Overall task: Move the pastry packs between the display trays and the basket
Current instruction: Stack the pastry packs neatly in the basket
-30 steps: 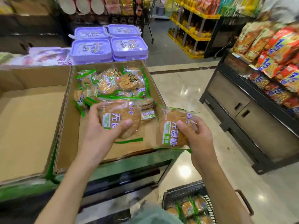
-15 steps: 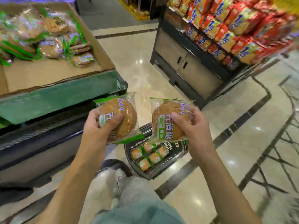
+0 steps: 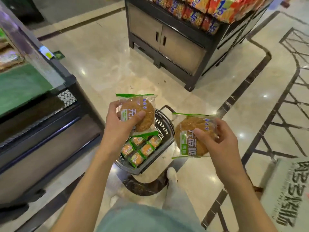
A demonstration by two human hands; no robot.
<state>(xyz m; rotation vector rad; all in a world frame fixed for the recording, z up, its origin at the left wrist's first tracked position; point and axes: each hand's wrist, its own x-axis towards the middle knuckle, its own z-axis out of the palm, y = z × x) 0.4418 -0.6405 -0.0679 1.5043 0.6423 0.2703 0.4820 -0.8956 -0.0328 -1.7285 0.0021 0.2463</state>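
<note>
Shop: stocked snack shelves, basket

The left pastry pack hides part of the basket. Left of the basket, the display tray is blurred and cut off by the edge.

Around you: glossy cream marble floor with dark inlay, black snack-packet display stand ahead, green-topped counter at your left.

A glossy marble floor with dark inlay lines is carrying a dark basket, sitting below and between the hands and holding small green-edged packs. A black snack stand is standing beyond them.
</note>
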